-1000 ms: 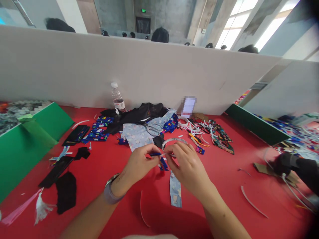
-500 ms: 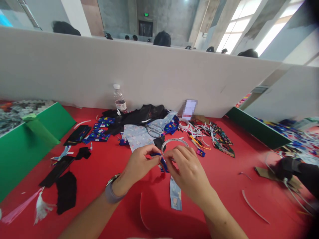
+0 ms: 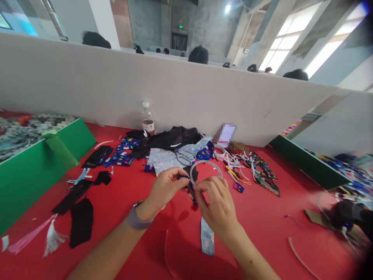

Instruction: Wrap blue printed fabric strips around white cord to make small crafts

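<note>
My left hand (image 3: pixel 167 188) is closed on a small strip of dark blue patterned fabric (image 3: pixel 190 190), pinched between thumb and fingers. My right hand (image 3: pixel 217 202) is closed at the strip's other side, its fingertips pressed together by the edge of a thin whitish ring (image 3: pixel 206 162). The ring rises just behind both hands; its lower part is hidden by my fingers, and what exactly the right fingertips grip is hard to see. Below my right hand lies a light blue printed fabric strip (image 3: pixel 207 239). Scissors (image 3: pixel 185 156) rest on light blue printed cloth (image 3: pixel 163 161) beyond the hands.
Black fabric pieces (image 3: pixel 81 221) and tassels (image 3: pixel 54 237) lie at the left, near a green-walled bin (image 3: pixel 70 138). A bottle (image 3: pixel 147 118) and phone (image 3: pixel 226 134) stand against the partition (image 3: pixel 175 89). Cords (image 3: pixel 233 159) and another green divider (image 3: pixel 309 159) are at right.
The view has shifted a little, so the scene sits slightly right and lower. Both hands stay together at the fabric strip, and the ring stands a bit more upright.
</note>
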{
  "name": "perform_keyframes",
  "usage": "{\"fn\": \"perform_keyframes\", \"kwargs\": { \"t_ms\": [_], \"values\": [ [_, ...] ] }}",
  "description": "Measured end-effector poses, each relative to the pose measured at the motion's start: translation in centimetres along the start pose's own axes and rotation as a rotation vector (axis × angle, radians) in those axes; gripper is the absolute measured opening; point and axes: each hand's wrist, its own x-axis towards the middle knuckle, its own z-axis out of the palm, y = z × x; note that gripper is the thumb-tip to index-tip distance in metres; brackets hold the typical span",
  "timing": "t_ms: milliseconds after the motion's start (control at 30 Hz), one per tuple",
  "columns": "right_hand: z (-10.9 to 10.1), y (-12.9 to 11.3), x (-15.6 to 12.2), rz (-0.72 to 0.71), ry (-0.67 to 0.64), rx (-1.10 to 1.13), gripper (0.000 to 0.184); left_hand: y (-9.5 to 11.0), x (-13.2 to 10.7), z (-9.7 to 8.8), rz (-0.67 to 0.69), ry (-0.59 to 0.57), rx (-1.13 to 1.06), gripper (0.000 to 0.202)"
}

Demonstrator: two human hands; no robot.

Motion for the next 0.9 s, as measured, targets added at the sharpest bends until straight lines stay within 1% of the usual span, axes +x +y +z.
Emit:
{"fn": "perform_keyframes", "kwargs": {
  "t_ms": [200,433,600,700,767,833,867,900],
  "values": [
    [0.2,0.2,-0.2,-0.028,0.026,0.056,0.018,0.1,0.0,-0.1,0.009,-0.004,0.005,0.002],
    [0.0,-0.1,-0.1,-0.059,0.088,0.077,0.018,0.8,-0.4,0.1,-0.013,0.017,-0.004,0.006],
    [0.0,-0.5,0.0,-0.078,0.117,0.087,0.020,0.9,-0.4,0.2,-0.023,0.002,-0.017,0.007],
    [-1.2,-1.3,-0.2,-0.065,0.146,0.113,0.023,0.7,0.3,-1.0,0.003,0.056,-0.010,0.007],
    [-2.1,-1.4,-0.2,-0.021,0.210,0.132,0.024,0.7,0.9,-2.2,0.009,0.156,-0.056,0.009],
    [-2.4,-0.6,-0.2,0.045,0.307,0.113,0.022,1.0,1.3,-3.1,0.005,0.170,-0.097,0.016],
    [-2.0,0.3,-0.1,0.080,0.323,0.064,0.019,1.2,1.4,-3.3,0.004,0.159,-0.113,0.019],
    [-1.4,1.5,-0.1,0.095,0.289,0.017,0.015,1.5,1.3,-3.4,-0.002,0.131,-0.135,0.021]
  ]
}}
